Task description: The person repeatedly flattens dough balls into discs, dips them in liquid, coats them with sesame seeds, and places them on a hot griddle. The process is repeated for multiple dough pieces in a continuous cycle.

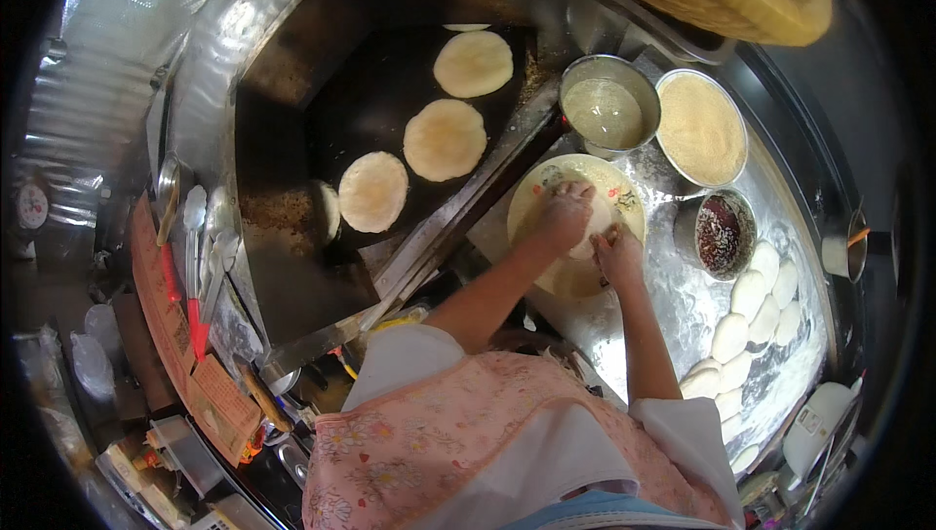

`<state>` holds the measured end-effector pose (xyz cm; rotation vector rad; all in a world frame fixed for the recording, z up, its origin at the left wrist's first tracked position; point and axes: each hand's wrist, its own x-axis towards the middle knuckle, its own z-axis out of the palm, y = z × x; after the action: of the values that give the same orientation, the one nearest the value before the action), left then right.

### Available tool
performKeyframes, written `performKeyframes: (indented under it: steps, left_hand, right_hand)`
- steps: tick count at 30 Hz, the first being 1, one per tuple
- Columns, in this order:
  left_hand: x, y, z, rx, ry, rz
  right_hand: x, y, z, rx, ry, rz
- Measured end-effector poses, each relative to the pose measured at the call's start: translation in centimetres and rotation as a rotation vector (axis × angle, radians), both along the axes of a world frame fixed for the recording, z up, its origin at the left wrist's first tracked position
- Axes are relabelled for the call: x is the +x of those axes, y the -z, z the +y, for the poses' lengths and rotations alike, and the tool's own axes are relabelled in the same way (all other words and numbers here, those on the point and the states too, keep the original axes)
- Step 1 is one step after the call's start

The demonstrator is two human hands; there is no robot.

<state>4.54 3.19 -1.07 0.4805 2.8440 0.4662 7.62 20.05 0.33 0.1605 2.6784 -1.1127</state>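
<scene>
A pale, flat dough round point(594, 226) lies over a wide cream dish point(523, 212) with a flower pattern. From the left, my left hand point(567, 215) rests on the dough's edge, its fingers bent over it. On the lower right side, my right hand point(618, 256) pinches the dough between bent fingers; the fingertips are partly hidden. Beyond the dish stands a deep metal bowl point(647, 102) with a pale content. Beside it a round pan holds tan granules point(702, 128), perhaps sesame seeds. Near my right hand is a metal pot of dark red paste point(720, 234) with pale specks.
Several dough rounds point(446, 140) lie on the dark griddle point(365, 120) at left, behind a metal rail point(468, 197). Several raw dough pieces point(731, 336) sit on the floured metal counter point(662, 310) at right. Red-handled tongs point(194, 259) lie at far left. A yellow basket point(790, 11) overhangs the upper right.
</scene>
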Motion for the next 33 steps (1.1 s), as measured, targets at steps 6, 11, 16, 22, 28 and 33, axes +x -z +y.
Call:
performKeyframes:
  steps: [6,11,16,22,28,33]
  left_hand:
    - [-1.0,2.1,-3.1,0.250,-0.198,0.292]
    - [-1.7,-1.6,-4.9,0.188,-0.160,-0.384]
    - [-1.7,-3.0,-5.5,0.239,0.011,0.070]
    - [-1.4,-3.3,-5.5,0.121,-0.327,-0.392]
    - [-1.4,-3.6,-5.8,0.156,-0.124,-0.462]
    - [-1.7,-2.2,-5.5,0.300,-0.064,-0.286]
  right_hand:
    - [-1.2,-1.2,0.1,0.105,-0.015,-0.010]
    - [-1.3,-0.3,-0.2,0.033,-0.034,0.244]
    - [-1.7,0.1,-0.5,0.082,-0.174,0.067]
    - [-1.7,-0.5,-1.3,0.139,-0.014,0.143]
    - [-1.7,-0.4,-1.3,-0.035,-0.038,0.131]
    - [-1.7,-0.8,-0.7,0.128,-0.204,0.015]
